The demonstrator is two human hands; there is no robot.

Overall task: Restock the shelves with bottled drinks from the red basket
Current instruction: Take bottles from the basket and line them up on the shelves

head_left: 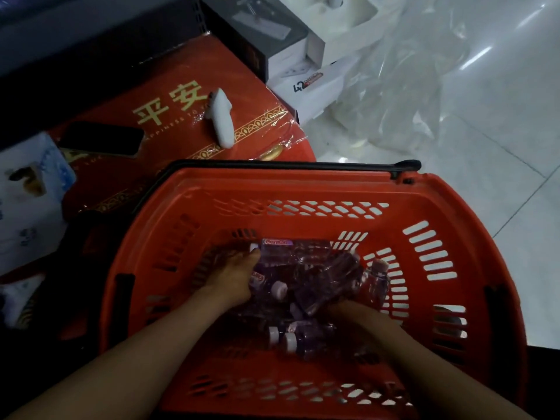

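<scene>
A shop: a red slotted plastic shopping basket [303, 189] fills the lower frame, a film-wrapped red gift box with gold lettering [188, 71] lies upper left, white product cartons [321, 89] stand top centre.

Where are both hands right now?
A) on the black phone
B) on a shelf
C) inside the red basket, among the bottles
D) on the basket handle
C: the left hand and right hand are both inside the red basket, among the purple bottles.

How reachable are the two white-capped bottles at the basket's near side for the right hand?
Likely yes: the two bottles lie uncovered beside the right hand, nothing over them, though it is partly hidden under the pile.
</scene>
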